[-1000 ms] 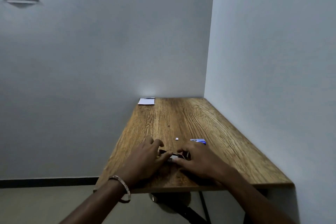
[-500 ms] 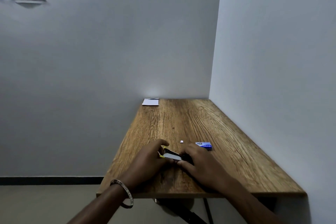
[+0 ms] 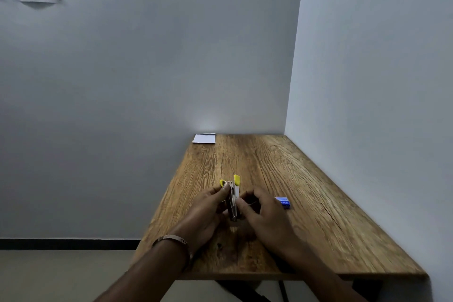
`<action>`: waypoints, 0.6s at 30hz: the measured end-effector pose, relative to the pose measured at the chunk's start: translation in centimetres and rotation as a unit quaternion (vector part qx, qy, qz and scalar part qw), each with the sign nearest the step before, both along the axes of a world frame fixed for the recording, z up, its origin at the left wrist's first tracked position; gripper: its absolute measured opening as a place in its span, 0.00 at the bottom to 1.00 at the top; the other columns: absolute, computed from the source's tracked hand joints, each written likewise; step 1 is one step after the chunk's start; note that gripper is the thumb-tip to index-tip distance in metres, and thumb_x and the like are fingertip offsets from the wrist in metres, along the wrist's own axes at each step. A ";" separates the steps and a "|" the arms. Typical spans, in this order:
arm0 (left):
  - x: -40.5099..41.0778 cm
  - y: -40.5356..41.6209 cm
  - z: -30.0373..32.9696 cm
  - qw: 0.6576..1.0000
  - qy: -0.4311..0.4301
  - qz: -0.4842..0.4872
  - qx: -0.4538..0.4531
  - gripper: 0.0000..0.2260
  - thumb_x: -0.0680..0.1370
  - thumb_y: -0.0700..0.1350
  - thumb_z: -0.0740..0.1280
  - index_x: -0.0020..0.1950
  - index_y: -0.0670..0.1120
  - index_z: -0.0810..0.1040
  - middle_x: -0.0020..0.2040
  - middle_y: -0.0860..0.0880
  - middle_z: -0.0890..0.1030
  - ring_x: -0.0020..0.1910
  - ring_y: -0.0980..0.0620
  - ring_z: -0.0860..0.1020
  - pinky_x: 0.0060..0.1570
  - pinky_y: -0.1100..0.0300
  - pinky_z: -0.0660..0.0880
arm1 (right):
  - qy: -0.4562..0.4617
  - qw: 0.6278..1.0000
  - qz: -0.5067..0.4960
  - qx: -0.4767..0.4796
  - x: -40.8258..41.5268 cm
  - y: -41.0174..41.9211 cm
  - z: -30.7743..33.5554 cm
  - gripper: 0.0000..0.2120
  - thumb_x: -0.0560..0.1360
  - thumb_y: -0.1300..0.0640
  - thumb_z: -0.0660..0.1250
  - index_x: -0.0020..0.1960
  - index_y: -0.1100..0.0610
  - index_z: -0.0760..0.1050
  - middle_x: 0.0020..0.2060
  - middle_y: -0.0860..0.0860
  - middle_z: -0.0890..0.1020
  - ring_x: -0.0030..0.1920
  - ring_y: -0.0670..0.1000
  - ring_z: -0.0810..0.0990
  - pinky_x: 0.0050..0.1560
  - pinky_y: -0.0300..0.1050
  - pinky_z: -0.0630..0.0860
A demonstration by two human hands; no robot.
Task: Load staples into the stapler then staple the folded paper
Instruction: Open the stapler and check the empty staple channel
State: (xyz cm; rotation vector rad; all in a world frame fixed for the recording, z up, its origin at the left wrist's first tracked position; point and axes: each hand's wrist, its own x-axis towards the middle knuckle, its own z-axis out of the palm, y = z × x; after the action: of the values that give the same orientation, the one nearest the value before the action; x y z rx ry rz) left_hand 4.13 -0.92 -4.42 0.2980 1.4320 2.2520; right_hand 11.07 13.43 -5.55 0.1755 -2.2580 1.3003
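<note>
Hands meet over the near middle of the wooden table point(image 3: 306, 203), both clamped on the small stapler point(image 3: 232, 200), which is lifted off the top and stands on end, its yellow-tipped arms splayed apart. The left hand point(image 3: 208, 213), a metal bangle point(image 3: 174, 240) on its wrist, pinches one side; the right hand point(image 3: 264, 216) grips the other with curled fingers. Just beyond the right hand lies a blue staple box point(image 3: 284, 202). The folded paper point(image 3: 204, 138) sits well apart in the far left corner, touching the wall point(image 3: 147, 81).
</note>
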 end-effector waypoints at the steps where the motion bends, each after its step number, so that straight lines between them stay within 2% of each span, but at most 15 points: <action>1: -0.1 0.0 0.0 1.000 0.000 -0.018 0.007 0.10 0.78 0.44 0.66 0.50 0.38 0.82 0.42 0.41 0.84 0.39 0.47 0.83 0.38 0.54 0.81 | -0.015 0.999 0.018 -0.039 -0.1 0.1 0.1 0.01 0.78 0.55 0.69 0.49 0.51 0.78 0.40 0.50 0.84 0.42 0.45 0.85 0.42 0.39 0.81; 3: -0.2 0.2 0.1 0.999 -0.011 -0.039 0.015 0.12 0.80 0.44 0.63 0.52 0.38 0.82 0.41 0.41 0.83 0.37 0.48 0.81 0.37 0.56 0.80 | -0.033 0.994 0.034 -0.102 -0.3 0.3 0.4 0.03 0.79 0.58 0.68 0.51 0.52 0.77 0.41 0.52 0.85 0.41 0.48 0.86 0.43 0.43 0.82; 5: -0.5 0.5 0.2 0.998 -0.042 -0.035 0.009 0.14 0.80 0.44 0.62 0.57 0.35 0.78 0.39 0.41 0.81 0.33 0.50 0.80 0.34 0.59 0.79 | -0.048 0.992 0.026 -0.112 -0.9 0.7 0.6 0.08 0.79 0.59 0.67 0.55 0.48 0.75 0.45 0.51 0.84 0.43 0.46 0.85 0.41 0.38 0.81; 6: -0.5 0.7 0.3 0.998 -0.054 -0.032 0.001 0.14 0.80 0.44 0.63 0.58 0.34 0.77 0.38 0.41 0.80 0.32 0.50 0.79 0.32 0.60 0.78 | -0.064 0.992 0.025 -0.105 -1.1 0.9 0.7 0.11 0.80 0.58 0.67 0.59 0.46 0.74 0.48 0.49 0.83 0.46 0.45 0.85 0.43 0.37 0.80; 8: -0.8 1.1 0.6 0.997 -0.063 -0.041 -0.020 0.12 0.80 0.43 0.64 0.56 0.34 0.78 0.36 0.41 0.80 0.30 0.51 0.78 0.28 0.62 0.77 | -0.112 0.982 0.068 -0.136 -1.8 1.2 0.8 0.16 0.80 0.57 0.66 0.65 0.44 0.74 0.53 0.49 0.82 0.52 0.45 0.83 0.50 0.41 0.82; 10: -1.0 1.3 0.8 0.995 -0.077 -0.058 -0.028 0.09 0.79 0.41 0.65 0.53 0.36 0.78 0.35 0.42 0.80 0.30 0.52 0.79 0.25 0.64 0.77 | -0.167 0.952 0.138 -0.217 -2.1 1.5 0.9 0.13 0.81 0.57 0.65 0.63 0.45 0.79 0.50 0.52 0.84 0.49 0.48 0.84 0.52 0.48 0.82; 11: -1.1 1.3 1.0 0.994 -0.082 -0.067 -0.035 0.09 0.79 0.42 0.66 0.53 0.36 0.78 0.36 0.42 0.81 0.30 0.52 0.80 0.24 0.65 0.76 | -0.178 0.943 0.158 -0.234 -2.1 1.6 1.0 0.11 0.81 0.57 0.65 0.60 0.46 0.81 0.47 0.53 0.85 0.47 0.48 0.84 0.51 0.47 0.82; 13: -1.5 1.0 1.1 0.990 -0.079 -0.093 -0.066 0.10 0.78 0.42 0.67 0.54 0.36 0.78 0.37 0.41 0.81 0.31 0.51 0.80 0.25 0.65 0.77 | -0.173 0.949 0.155 -0.214 -2.2 2.0 0.9 0.09 0.80 0.55 0.67 0.57 0.48 0.82 0.46 0.55 0.87 0.47 0.51 0.86 0.48 0.47 0.83; 15: -1.8 0.6 1.0 0.987 -0.059 -0.114 -0.094 0.10 0.78 0.42 0.67 0.53 0.35 0.79 0.40 0.39 0.81 0.35 0.49 0.81 0.30 0.62 0.79 | -0.156 0.960 0.135 -0.190 -2.5 2.2 0.7 0.08 0.78 0.54 0.69 0.57 0.51 0.82 0.49 0.58 0.86 0.49 0.55 0.86 0.48 0.51 0.84; 18: -2.3 0.4 0.6 0.989 0.002 -0.095 -0.115 0.13 0.79 0.46 0.65 0.53 0.37 0.81 0.46 0.37 0.83 0.41 0.45 0.83 0.39 0.55 0.81 | -0.128 0.968 0.088 -0.198 -2.9 2.1 0.5 0.07 0.76 0.54 0.72 0.54 0.54 0.81 0.47 0.54 0.87 0.47 0.55 0.87 0.43 0.51 0.84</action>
State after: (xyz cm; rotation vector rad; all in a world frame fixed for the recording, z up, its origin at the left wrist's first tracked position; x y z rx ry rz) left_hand 1.85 -0.56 -3.85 0.3479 1.5755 1.9159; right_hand 8.15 15.54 -5.01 0.0682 -2.1659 1.9365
